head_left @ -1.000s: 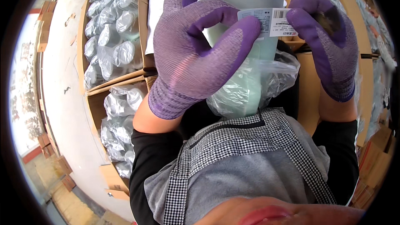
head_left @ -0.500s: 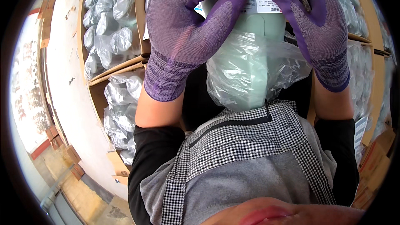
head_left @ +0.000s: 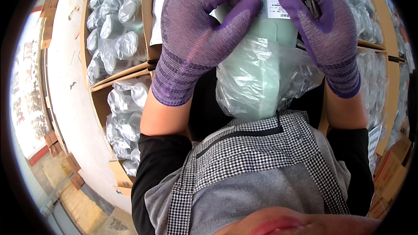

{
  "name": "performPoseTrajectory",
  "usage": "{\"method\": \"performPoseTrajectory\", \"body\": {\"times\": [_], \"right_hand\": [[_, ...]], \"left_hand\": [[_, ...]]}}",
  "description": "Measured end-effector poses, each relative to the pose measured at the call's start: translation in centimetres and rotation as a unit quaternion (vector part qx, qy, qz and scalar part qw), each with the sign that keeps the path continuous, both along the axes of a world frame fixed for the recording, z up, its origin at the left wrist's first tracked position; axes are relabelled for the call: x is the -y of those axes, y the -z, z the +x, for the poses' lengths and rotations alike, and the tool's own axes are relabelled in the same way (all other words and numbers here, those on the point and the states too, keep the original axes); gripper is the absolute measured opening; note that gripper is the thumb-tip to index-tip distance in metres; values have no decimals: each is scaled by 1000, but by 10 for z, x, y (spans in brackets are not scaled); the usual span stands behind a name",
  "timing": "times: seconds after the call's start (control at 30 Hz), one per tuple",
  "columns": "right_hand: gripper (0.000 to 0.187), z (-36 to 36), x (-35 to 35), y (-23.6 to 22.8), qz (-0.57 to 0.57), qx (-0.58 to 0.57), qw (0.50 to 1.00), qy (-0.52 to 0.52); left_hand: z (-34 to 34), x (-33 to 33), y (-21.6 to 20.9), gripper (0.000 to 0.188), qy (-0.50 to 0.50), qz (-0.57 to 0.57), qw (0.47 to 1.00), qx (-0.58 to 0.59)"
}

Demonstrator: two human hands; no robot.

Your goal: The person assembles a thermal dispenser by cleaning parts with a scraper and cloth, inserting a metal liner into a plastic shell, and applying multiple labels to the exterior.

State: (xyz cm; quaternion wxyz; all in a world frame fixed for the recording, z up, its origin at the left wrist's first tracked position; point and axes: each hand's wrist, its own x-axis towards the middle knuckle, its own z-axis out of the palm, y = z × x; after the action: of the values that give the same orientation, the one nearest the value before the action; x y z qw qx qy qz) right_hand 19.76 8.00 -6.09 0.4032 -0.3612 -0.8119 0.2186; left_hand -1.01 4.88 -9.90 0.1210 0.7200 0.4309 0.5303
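A pale green plastic container [head_left: 281, 30] stretches from my lap toward the top edge. Clear plastic bag [head_left: 244, 78] wraps loosely around its near end, and a printed label [head_left: 274, 9] with a barcode lies across its body. My left hand [head_left: 196, 26], in a purple knit glove, is closed at the container's left side, thumb tip on the label's left part. Gloved alike, my right hand [head_left: 331, 39] curls at the right side with its thumb at the label's right end. Something small, ragged and grey-brown [head_left: 311, 6] shows in the right palm; its kind is unclear. Several fingertips are cut off by the upper edge.
Cardboard boxes [head_left: 146, 21] full of plastic-wrapped items [head_left: 115, 30] stand at left. More wrapped items [head_left: 372, 78] and cartons [head_left: 394, 165] are at right. A checked apron [head_left: 248, 148] covers my front, close to the container. White paper [head_left: 160, 8] lies beside my left hand.
My right hand has shifted slightly left, its thumb still at the label's right end. My left hand has moved slightly right. Both hands stay at the container.
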Motion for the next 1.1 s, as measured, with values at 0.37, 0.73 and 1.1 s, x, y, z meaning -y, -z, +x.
{"method": "performPoseTrajectory", "body": {"times": [0.37, 0.73, 1.1], "right_hand": [[32, 12, -10, 51, -44, -76, 995, 53], [48, -10, -7, 78, 32, -109, 988, 102], [41, -27, -12, 75, 146, -134, 960, 196]], "left_hand": [[-6, -1, -5, 24, -17, -18, 999, -38], [17, -8, 12, 41, -54, 90, 994, 28], [7, -11, 28, 34, -30, 70, 996, 50]]}}
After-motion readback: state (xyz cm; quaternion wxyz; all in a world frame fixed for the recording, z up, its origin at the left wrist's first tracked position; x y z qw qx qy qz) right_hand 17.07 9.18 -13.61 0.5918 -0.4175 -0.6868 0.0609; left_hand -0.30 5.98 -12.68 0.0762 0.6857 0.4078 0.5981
